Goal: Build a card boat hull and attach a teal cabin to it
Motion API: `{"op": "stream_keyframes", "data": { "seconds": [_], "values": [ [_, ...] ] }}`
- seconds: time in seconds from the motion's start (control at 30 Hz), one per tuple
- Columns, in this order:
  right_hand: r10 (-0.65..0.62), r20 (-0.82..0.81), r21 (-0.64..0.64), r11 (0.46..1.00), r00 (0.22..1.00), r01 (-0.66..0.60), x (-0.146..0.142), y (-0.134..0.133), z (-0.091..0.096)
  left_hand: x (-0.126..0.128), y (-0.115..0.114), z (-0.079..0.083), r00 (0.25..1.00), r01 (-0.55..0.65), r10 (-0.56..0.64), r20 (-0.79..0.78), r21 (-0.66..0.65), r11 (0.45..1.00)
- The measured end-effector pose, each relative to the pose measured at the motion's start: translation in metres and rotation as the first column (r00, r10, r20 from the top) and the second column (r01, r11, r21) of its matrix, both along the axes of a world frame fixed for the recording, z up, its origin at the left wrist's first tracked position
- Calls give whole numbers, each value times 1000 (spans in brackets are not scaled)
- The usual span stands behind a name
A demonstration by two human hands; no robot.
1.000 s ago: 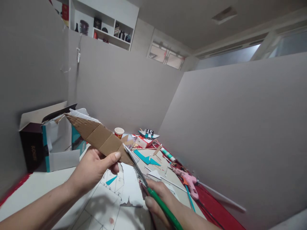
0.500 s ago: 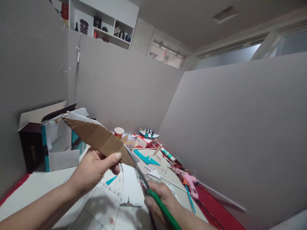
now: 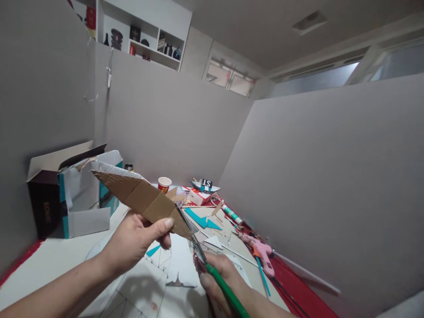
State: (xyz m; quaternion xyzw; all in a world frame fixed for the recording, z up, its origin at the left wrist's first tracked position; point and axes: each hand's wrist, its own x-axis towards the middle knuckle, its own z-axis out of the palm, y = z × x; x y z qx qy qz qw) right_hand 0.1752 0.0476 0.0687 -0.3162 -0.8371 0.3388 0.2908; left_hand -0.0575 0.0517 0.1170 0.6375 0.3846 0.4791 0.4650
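A long, pointed piece of brown corrugated cardboard (image 3: 141, 194), scored with crosswise creases, is pinched in my left hand (image 3: 132, 238), thumb on top and fingers beneath. White paper shows along its far edge. My right hand (image 3: 225, 276) grips green-handled scissors (image 3: 220, 282), whose blades lie at the cardboard's right end, along its edge. Part of the handle is hidden by my fingers. Below, a sheet with drawn lines (image 3: 122, 287) covers the table, with a small teal triangle (image 3: 153, 251) and a white paper cutout (image 3: 182, 260) on it.
At the left stand opened boxes (image 3: 88, 223). A paper cup (image 3: 164, 184), a model boat (image 3: 205, 184) and teal scraps (image 3: 202, 219) lie farther back. A pink glue gun (image 3: 260, 251) rests at the right on red cloth (image 3: 298, 282), beside the grey partition (image 3: 324, 176).
My left hand and the cardboard have shifted slightly right and down. The scissor blades remain at the cardboard's right end, and my right hand has barely moved.
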Motion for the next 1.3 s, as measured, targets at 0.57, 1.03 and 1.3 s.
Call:
{"op": "stream_keyframes", "data": {
  "seconds": [0.57,1.03,1.3],
  "values": [
    [-266,-272,-173,959,925,225,3,16,2,1,4,-2,997,-14,24,79,-118,993],
    [-205,-209,99,968,956,229,-26,28,32,25,2,-30,975,205,-213,-59,-118,972],
    [-170,-224,-82,984,960,156,-24,30,26,28,12,-46,928,374,-365,82,-220,901]
  ]
}}
